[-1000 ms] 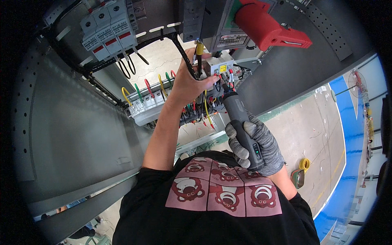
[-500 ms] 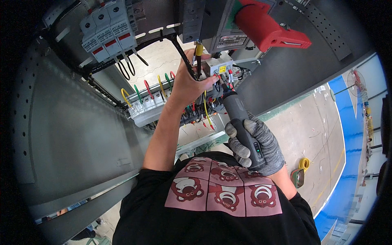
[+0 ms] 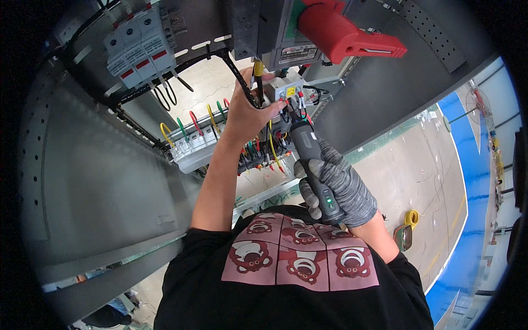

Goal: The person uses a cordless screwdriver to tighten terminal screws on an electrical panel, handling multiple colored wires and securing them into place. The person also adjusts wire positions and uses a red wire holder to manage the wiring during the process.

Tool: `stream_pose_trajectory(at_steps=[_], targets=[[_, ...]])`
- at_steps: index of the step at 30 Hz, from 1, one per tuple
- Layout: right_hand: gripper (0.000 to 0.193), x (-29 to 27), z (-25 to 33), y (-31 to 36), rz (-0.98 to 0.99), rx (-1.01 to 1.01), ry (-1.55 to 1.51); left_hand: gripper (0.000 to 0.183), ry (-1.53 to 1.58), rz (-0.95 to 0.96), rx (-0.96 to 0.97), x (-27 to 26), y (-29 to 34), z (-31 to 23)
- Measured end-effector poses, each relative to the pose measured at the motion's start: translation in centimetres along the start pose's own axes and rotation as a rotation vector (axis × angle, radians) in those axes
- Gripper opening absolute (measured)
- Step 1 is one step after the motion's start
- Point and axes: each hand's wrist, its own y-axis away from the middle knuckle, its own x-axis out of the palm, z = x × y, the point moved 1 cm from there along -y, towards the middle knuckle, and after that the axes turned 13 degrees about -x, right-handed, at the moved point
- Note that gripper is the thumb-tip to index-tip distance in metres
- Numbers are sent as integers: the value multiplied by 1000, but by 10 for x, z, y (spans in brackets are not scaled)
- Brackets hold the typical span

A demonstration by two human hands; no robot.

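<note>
My bare left hand (image 3: 246,113) is wrapped round a light grey current transformer (image 3: 286,87) with a yellow label, its thumb lying by the front screw terminals. Beside it runs a thick dark cable with a yellow sleeve (image 3: 258,69). In a grey knitted glove, my right hand (image 3: 344,186) grips a dark cordless screwdriver (image 3: 306,142), whose small green light is lit. The screwdriver points up at the terminals on the transformer's front; its tip is hard to make out among the wires. Thin wires with red sleeves (image 3: 301,98) end at these terminals.
Fuse holders (image 3: 140,49) hang at upper left, and a red rotary handle (image 3: 352,36) juts out at upper right. Below my left hand, coloured wire loops (image 3: 193,118) rise from a row of breakers (image 3: 198,149). Grey cabinet panels (image 3: 110,165) flank me. Yellow coil (image 3: 411,217) lies on the floor.
Both hands, the transformer and the screwdriver appear slightly further left, as does the cabinet, so the view has shifted. The grips are the same, and the screwdriver still points at the terminals.
</note>
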Motion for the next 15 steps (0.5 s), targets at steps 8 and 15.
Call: stream_pose_trajectory(at_steps=[8,15], targets=[[67,-18,-1,25,80,-102,0,94,32,-40,-69,-6,16,-1],[69,-56,-16,43,142,-68,-146,83,-213,-407,-67,-5,72,-25]])
